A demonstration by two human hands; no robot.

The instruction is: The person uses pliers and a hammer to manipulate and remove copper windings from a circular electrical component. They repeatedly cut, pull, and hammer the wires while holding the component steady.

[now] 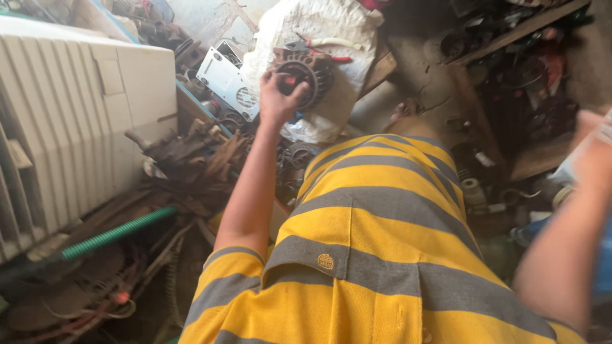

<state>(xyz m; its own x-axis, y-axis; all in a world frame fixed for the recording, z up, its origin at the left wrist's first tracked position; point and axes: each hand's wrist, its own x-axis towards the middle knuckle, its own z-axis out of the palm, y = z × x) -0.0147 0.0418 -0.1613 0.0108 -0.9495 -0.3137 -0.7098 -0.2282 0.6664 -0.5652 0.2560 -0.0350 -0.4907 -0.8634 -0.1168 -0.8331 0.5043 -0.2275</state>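
My left hand (275, 97) reaches out ahead and grips the rim of a round dark motor part with fins (310, 74). The part rests on a dirty white sack (319, 28). My right hand (594, 156) is raised at the right edge of the view and is blurred. Something pale (604, 130) shows by its fingers, but I cannot tell whether the hand holds it. My yellow and grey striped shirt (376, 255) fills the lower middle of the view.
A large white ribbed casing (70, 121) stands at the left, with a green hose (118, 232) below it. Rusty scrap (197, 159) and a white vented box (226, 79) lie near my left arm. Red-handled pliers (326, 44) sit on the sack. Cluttered wooden shelves (516, 32) are at the right.
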